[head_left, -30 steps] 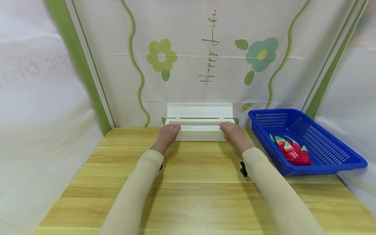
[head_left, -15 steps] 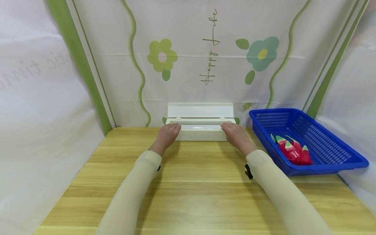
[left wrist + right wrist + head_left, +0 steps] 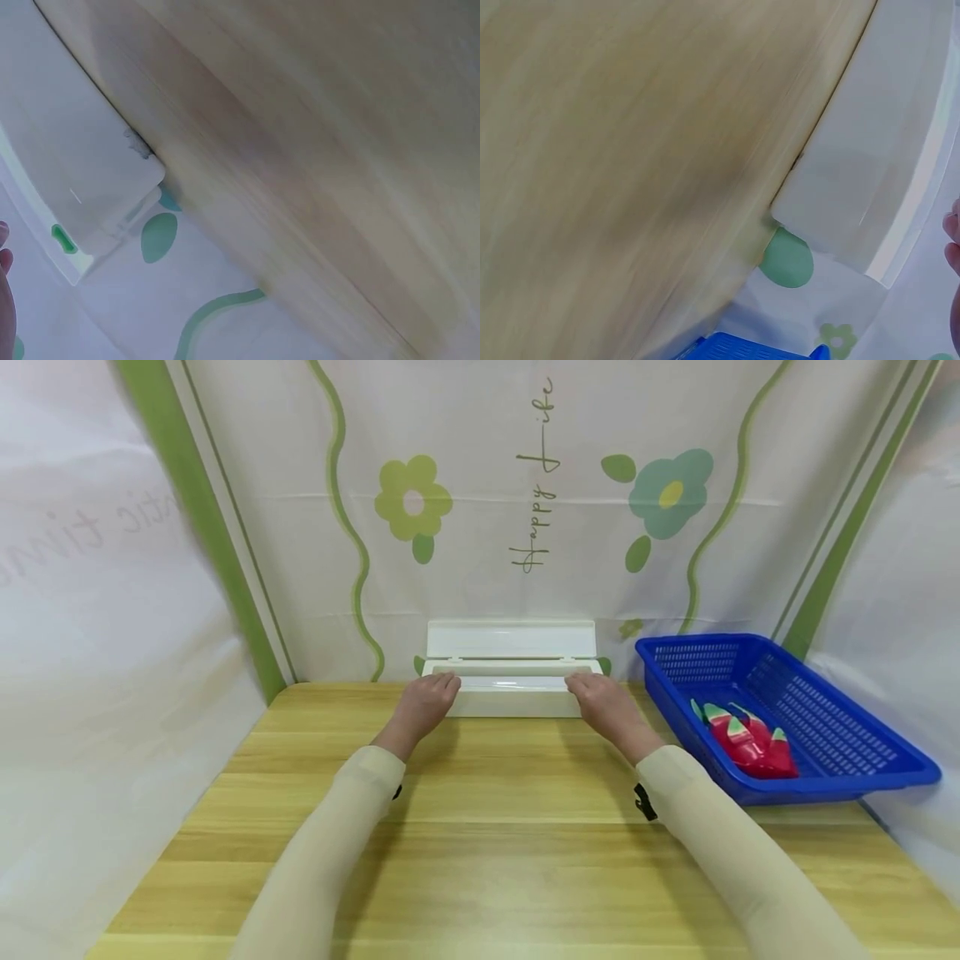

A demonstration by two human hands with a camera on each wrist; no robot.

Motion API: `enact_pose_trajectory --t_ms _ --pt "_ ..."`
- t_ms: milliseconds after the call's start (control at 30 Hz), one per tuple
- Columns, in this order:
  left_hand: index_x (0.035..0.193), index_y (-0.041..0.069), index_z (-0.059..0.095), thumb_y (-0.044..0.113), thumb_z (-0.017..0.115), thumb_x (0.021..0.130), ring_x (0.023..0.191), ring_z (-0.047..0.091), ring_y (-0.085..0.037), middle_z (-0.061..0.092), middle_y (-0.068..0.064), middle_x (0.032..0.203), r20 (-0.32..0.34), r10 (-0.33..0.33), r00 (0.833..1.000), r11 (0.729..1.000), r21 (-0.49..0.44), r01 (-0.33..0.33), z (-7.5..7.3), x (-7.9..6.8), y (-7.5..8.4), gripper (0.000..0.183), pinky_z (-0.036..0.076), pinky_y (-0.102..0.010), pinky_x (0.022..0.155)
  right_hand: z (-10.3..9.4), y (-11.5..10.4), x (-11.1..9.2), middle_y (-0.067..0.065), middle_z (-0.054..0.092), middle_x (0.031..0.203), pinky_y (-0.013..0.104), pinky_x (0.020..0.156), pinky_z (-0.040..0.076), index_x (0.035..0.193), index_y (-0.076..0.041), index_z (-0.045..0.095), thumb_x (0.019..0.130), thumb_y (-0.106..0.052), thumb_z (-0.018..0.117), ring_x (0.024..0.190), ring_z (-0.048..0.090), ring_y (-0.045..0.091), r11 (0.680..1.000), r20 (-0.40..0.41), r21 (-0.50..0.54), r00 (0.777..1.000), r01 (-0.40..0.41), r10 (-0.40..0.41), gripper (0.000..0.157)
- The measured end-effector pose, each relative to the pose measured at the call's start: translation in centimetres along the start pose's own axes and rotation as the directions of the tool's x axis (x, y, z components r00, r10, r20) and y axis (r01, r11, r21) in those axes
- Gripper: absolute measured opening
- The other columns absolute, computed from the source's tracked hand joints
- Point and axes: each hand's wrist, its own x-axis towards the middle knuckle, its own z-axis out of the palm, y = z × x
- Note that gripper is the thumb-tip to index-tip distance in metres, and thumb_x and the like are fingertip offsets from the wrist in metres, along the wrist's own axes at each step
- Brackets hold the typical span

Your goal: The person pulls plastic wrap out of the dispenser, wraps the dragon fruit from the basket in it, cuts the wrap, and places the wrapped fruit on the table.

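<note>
A white box [image 3: 513, 704] is set lengthwise along the far edge of the wooden table [image 3: 502, 860], near the middle of that edge. Its lid [image 3: 512, 639] is raised at the back, toward the curtain [image 3: 480, 585], and a shiny pale strip [image 3: 512, 682] is seen in the opening. The box's near left corner is partly covered by the left hand [image 3: 423, 703], its near right corner by the right hand [image 3: 603, 706]. On both hands the fingers are bent and drawn together; whether anything is pinched between them cannot be told, as only a few fingertips are caught at the borders of the wrist views. The forearms are covered by cream sleeves [image 3: 738, 852], and a black strap [image 3: 645, 802] is seen under the right cuff. Toward the table's far right corner, near the right hand, a blue basket [image 3: 682, 718] is placed, in which a red object [image 3: 753, 747] with white-and-green tips is held, close to the basket's near left side.
</note>
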Motion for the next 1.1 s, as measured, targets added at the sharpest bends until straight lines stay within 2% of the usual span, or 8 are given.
enact_pose_trajectory --t_ms 200,533,700,933,1100 --pt "0.076 0.001 0.053 -0.008 0.05 0.082 0.071 0.061 -0.02 0.062 -0.008 0.077 -0.024 0.019 1.0 1.0 0.01 -0.019 -1.0 0.1 0.0 0.011 0.049 -0.027 0.061 -0.7 -0.4 -0.1 0.016 0.062 0.096 0.037 0.076 0.047 0.1 0.005 0.06 0.076 0.006 0.056 0.087 0.059 0.03 1.0 -0.014 -0.016 1.0 0.013 -0.013 0.024" --pt "0.074 0.001 0.05 -0.009 0.047 0.081 0.069 0.06 -0.019 0.058 -0.007 0.071 -0.065 0.057 0.996 0.998 -0.003 -0.057 -1.8 0.1 0.0 0.013 0.049 -0.027 0.058 -1.7 -1.0 -0.2 0.017 0.063 0.095 0.039 0.077 0.047 0.099 0.006 0.06 0.08 0.001 0.055 0.088 0.06 0.03 1.0 -0.039 -0.027 0.999 0.004 -0.005 0.02" --pt "0.076 0.001 0.051 -0.008 0.05 0.081 0.075 0.061 -0.019 0.061 -0.009 0.077 -0.064 0.072 0.995 0.997 -0.006 -0.073 -2.4 0.2 0.0 0.01 0.05 -0.028 0.066 -2.4 -1.4 -0.1 0.018 0.063 0.095 0.04 0.078 0.047 0.097 0.006 0.061 0.08 0.001 0.054 0.088 0.06 0.029 0.999 -0.065 -0.049 0.998 0.012 -0.016 0.02" --pt "0.076 -0.001 0.055 -0.008 0.045 0.084 0.076 0.062 -0.021 0.063 -0.012 0.08 -0.115 0.09 0.989 0.996 0.004 -0.09 -3.1 0.1 0.0 0.014 0.05 -0.029 0.067 -3.2 -2.0 -0.2 0.019 0.063 0.094 0.041 0.074 0.048 0.093 0.006 0.061 0.078 0.005 0.052 0.086 0.06 0.03 0.997 -0.11 -0.063 0.993 0.046 -0.052 0.018" --pt "0.077 -0.002 0.055 -0.008 0.045 0.084 0.079 0.062 -0.022 0.063 -0.013 0.083 -0.124 0.105 0.987 0.995 0.014 -0.104 -3.6 0.0 0.1 0.014 0.05 -0.031 0.07 -3.6 -2.3 -0.4 0.019 0.063 0.094 0.041 0.074 0.048 0.095 0.006 0.061 0.077 0.005 0.052 0.086 0.06 0.03 0.996 -0.097 -0.077 0.993 0.052 -0.059 0.02"
